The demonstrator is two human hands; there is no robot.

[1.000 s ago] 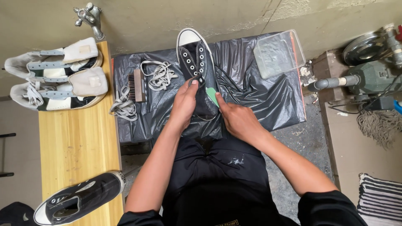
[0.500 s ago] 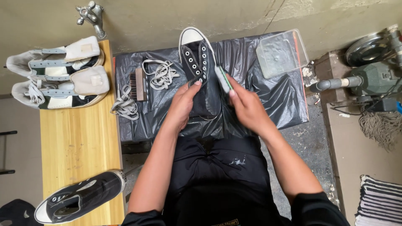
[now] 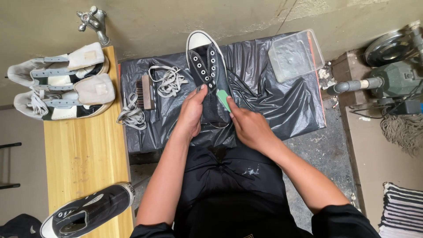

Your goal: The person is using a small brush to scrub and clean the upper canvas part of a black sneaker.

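Concrete wall up top with a metal tap (image 3: 94, 21). Far left, a wooden bench (image 3: 83, 154) carries a pair of white high-top shoes (image 3: 59, 81) and a black low sneaker (image 3: 88, 210) at its near end. Next over, a black plastic sheet (image 3: 282, 105) holds a brush (image 3: 146, 91), loose laces (image 3: 169, 80) and a clear lidded box (image 3: 296, 53). Centre stage: the left hand (image 3: 191, 115) curled around the black high-top sneaker (image 3: 207, 66), pinning its ankle end. The right hand (image 3: 251, 128) grips a small green tool (image 3: 224, 99) against the shoe's side. Far right, a grey machine (image 3: 392, 79).
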